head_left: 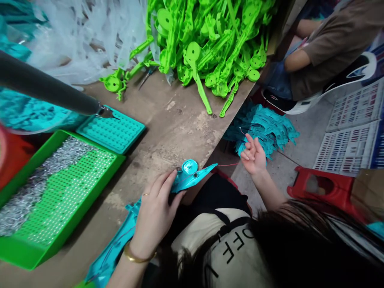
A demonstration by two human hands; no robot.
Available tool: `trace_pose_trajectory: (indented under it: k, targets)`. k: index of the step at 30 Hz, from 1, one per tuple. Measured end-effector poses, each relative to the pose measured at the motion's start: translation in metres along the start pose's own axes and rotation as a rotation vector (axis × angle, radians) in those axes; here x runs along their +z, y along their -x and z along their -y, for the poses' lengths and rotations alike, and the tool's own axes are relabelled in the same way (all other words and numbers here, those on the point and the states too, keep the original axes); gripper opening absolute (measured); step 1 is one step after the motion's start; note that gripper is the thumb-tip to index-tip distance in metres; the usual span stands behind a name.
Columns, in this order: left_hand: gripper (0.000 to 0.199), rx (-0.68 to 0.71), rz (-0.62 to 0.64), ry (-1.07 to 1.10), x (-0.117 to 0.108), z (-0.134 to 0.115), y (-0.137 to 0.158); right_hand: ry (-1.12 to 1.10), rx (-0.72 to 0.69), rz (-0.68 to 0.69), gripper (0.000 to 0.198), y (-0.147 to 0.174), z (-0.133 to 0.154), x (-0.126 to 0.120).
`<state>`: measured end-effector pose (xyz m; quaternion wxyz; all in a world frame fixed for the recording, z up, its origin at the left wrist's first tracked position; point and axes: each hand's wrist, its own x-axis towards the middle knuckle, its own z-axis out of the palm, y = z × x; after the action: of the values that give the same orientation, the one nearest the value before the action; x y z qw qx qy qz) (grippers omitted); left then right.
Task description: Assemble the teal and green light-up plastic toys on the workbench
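Observation:
My left hand [156,210] is closed round a long teal plastic part [190,179] at the table's edge. The part has a round disc near its pointed end, and its other end stretches back under my wrist. From the pointed tip, a thin red wire [227,165] runs across to my right hand [253,155]. Those fingers are curled in a pinch on the wire, out past the table edge. A short end of it seems to stick up above the fingertips.
Bright green plastic parts [210,48] are heaped at the back, beside whitish translucent strips [87,40]. A green tray [69,212] of small metal pieces stands left, under a dark pen-shaped tool [54,86]. Teal parts [270,126] and a red stool [321,188] lie right, near a seated person [339,48].

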<state>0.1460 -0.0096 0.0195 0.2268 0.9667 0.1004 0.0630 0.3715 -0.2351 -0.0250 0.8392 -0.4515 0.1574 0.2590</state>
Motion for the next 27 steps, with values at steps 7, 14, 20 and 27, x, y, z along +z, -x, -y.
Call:
trace_pose_trajectory:
  k: [7, 14, 20, 27]
  targets:
    - [0.061, -0.083, -0.208, 0.011, -0.029, 0.007, 0.033, 0.196, -0.133, 0.107, 0.028, 0.035, 0.013, 0.020]
    - [0.040, -0.231, -0.409, -0.001, -0.050, 0.006, 0.073, 0.170, -0.254, 0.322, 0.012, 0.061, 0.028, 0.038]
    - [0.020, -0.421, -0.427, 0.429, -0.037, -0.028, 0.084, 0.355, -0.352, 0.604, 0.012, 0.086, 0.019, 0.067]
    - [0.054, -0.543, -0.211, 1.702, -0.032, -0.047, 0.062, 1.175, -0.140, 1.374, 0.016, 0.118, -0.014, 0.095]
